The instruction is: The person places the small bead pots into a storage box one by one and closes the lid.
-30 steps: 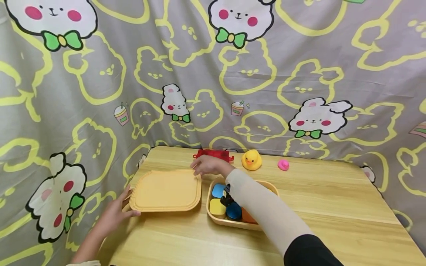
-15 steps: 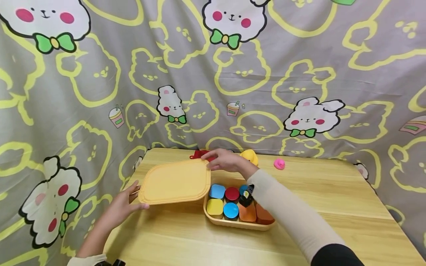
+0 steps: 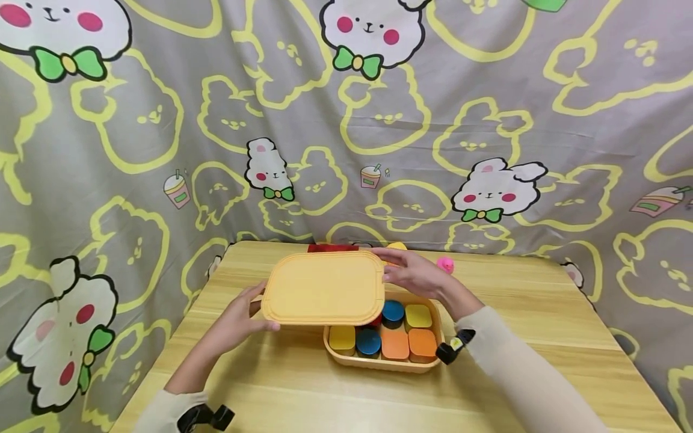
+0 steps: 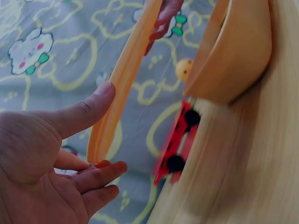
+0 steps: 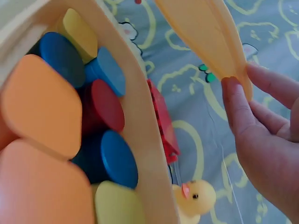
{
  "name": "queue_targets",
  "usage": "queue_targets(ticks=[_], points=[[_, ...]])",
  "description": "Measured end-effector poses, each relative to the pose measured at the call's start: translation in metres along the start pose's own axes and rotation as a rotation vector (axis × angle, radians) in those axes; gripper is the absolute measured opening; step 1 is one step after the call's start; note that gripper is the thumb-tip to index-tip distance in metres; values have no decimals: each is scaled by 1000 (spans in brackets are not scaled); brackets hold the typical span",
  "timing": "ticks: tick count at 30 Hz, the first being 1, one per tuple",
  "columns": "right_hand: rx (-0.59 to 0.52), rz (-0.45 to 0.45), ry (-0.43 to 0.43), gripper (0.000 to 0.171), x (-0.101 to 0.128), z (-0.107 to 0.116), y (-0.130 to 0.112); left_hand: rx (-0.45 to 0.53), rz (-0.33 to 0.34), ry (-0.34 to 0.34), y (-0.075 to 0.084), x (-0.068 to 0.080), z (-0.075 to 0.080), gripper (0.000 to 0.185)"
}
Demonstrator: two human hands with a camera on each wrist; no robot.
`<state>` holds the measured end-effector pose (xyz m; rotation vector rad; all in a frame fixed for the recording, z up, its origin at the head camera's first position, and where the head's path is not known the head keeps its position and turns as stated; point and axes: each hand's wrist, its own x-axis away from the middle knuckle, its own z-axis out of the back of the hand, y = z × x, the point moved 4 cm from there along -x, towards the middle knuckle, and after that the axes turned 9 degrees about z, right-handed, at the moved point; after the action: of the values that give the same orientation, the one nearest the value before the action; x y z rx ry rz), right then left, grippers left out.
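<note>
Table (image 3: 520, 325): pale wood, backed by a grey curtain with yellow rabbit outlines.
Lid (image 3: 325, 287): yellow, flat, rounded corners — held in the air between the two hands, above the left part of the box and partly covering it.
Box (image 3: 381, 362): yellow tray on the table, under and to the right of the lid, filled with coloured blocks (image 3: 396, 343) in orange, blue, yellow and red.
Left hand (image 3: 238, 322): grips the lid's left edge, thumb above, fingers beneath.
Right hand (image 3: 414, 273): pinches the lid's right edge, thumb and fingertips closed on the rim.
Red toy (image 5: 163, 121): behind the box, by the curtain.
Yellow duck (image 5: 194, 198): beside the red toy — largely hidden behind the right hand in the head view.
Pink toy (image 3: 445, 264): small, just past the right hand.
</note>
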<state>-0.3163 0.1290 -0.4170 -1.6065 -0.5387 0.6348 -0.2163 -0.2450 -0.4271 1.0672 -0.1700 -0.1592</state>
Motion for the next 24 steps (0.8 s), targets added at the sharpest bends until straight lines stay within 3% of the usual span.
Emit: queue_targets(ticks=[6, 13, 18, 24], points=[[-4, 27, 188, 63, 39, 19, 5, 103, -1, -84, 10, -20, -29, 112], [83, -31, 386, 48, 79, 30, 10, 102, -26, -119, 23, -39, -55, 111], [102, -84, 433, 54, 103, 34, 9, 123, -14, -170, 31, -48, -68, 96], [77, -67, 376, 73, 119, 36, 12, 164, 34, -161, 32, -59, -72, 70]])
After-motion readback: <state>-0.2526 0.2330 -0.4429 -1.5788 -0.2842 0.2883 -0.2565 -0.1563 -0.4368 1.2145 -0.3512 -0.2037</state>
